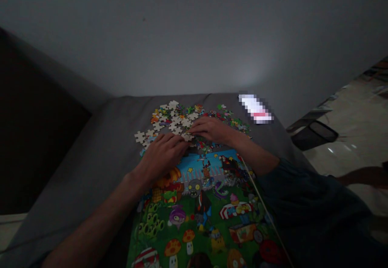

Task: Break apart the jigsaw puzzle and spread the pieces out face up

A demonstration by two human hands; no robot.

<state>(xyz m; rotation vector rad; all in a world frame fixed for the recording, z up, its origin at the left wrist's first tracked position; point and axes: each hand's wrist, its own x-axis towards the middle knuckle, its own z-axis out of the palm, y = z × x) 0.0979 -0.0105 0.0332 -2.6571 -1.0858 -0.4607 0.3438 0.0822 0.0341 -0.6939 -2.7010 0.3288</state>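
Note:
A loose heap of jigsaw puzzle pieces [176,128] lies on the grey padded surface, some showing pale backs and others bright printed faces. My left hand [165,150] rests low at the near left of the heap, its fingers curled together at a pale jigsaw puzzle piece [187,137]. From the right, my right hand [213,129] reaches in with its fingers closed, the tips at a piece just beside the left fingertips. The undersides of both hands are hidden. Below them lies a colourful cartoon picture sheet [209,209], its left edge partly covered by my left forearm.
A lit phone-like device [255,108], blurred out, lies on the grey surface [100,150] at the back right. A pale wall [188,37] rises behind. A thin cord [257,189] runs along the sheet's right side. A dark object [315,134] is beyond the right edge.

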